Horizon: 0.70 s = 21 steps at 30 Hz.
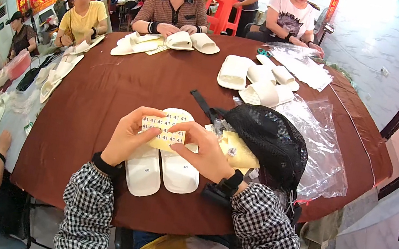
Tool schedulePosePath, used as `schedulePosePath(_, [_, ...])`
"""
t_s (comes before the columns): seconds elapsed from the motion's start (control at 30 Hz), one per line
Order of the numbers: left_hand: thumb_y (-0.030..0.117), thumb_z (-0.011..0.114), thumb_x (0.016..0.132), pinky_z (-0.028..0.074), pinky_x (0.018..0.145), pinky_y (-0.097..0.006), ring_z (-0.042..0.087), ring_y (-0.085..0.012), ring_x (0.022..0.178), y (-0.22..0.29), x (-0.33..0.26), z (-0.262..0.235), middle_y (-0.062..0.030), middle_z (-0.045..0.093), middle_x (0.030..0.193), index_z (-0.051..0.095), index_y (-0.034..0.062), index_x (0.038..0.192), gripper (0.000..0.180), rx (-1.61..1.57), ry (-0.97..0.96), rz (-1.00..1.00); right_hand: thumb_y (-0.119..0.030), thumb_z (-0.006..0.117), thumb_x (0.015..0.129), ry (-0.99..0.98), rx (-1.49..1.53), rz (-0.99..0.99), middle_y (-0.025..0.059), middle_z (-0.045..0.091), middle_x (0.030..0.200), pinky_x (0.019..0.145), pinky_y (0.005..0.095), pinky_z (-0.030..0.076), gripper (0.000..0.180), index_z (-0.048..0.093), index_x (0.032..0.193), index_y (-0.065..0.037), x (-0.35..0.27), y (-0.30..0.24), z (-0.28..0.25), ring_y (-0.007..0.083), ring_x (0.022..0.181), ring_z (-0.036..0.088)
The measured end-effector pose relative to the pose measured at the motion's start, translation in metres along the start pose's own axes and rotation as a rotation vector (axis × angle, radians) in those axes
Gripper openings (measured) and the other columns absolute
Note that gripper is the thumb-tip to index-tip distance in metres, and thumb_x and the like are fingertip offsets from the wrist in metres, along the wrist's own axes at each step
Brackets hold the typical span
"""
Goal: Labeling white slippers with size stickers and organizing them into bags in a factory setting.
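Observation:
A small pale-yellow sheet of number stickers (156, 126) is held up between my two hands, tilted toward me. My left hand (125, 135) pinches its left side, thumb in front and index finger along the top edge. At the right side, my right hand (208, 152) has its thumb and index finger on the sheet, near the lower corner. Below my hands lie a white left slipper (143, 174) and a white right slipper (179, 174), side by side, each with a small printed mark on its sole. Their far ends are partly hidden by the sheet and my fingers.
A black mesh bag (265, 144) sits right of my hands, beside yellow paper sheets (237, 150) and clear plastic bags (324, 157). Several white slippers (233, 72) lie farther off on the brown-covered table (88, 121). Co-workers (173, 13) sit around it; a grey side table (19, 119) stands left.

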<state>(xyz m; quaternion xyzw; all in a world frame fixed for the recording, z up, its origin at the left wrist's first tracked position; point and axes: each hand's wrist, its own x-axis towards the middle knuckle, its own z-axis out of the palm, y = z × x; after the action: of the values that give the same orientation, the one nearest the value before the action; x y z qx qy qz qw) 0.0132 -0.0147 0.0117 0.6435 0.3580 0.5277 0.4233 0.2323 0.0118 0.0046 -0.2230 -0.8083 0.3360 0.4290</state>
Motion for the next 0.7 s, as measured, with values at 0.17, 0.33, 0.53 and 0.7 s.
schedulePosePath(0.17, [0.002,0.065,0.093,0.05,0.092,-0.028,0.06,-0.0105,0.107,0.0,0.0,0.001,-0.0045,0.063,0.118,0.058,0.0019,0.124,0.032,-0.021,-0.026,-0.019,-0.004,0.063,0.096,-0.066,0.332,0.113,0.0039,0.06,0.122,0.091,0.0281,0.052,0.029,0.055,0.123,-0.001,-0.001,0.009,0.0,0.0105,0.103,0.061])
schedulePosePath(0.33, [0.003,0.064,0.095,0.05,0.094,-0.028,0.059,-0.0105,0.109,-0.001,-0.002,0.0,-0.0048,0.061,0.121,0.057,0.0025,0.125,0.031,0.024,-0.068,-0.027,-0.003,0.063,0.096,-0.074,0.452,0.156,0.0032,0.061,0.119,0.094,0.0268,0.05,0.026,0.058,0.122,-0.002,-0.001,0.017,0.003,0.0097,0.107,0.059])
schedulePosePath(0.53, [0.003,0.059,0.098,0.049,0.095,-0.028,0.058,-0.0107,0.111,0.001,-0.002,-0.001,-0.0045,0.061,0.121,0.056,0.0027,0.13,0.032,-0.01,-0.101,-0.044,-0.002,0.062,0.096,-0.036,0.455,0.159,0.0032,0.062,0.118,0.093,0.0272,0.05,0.025,0.059,0.121,-0.002,-0.001,0.018,0.002,0.0097,0.108,0.059])
schedulePosePath(0.7, [0.002,0.054,0.099,0.049,0.092,-0.027,0.06,-0.0096,0.104,0.004,-0.002,0.002,-0.0052,0.064,0.114,0.052,0.0016,0.137,0.038,0.001,-0.087,-0.014,-0.001,0.061,0.097,-0.034,0.344,0.13,0.0028,0.062,0.118,0.093,0.0272,0.05,0.024,0.058,0.121,-0.002,-0.001,0.017,-0.004,0.0091,0.11,0.058])
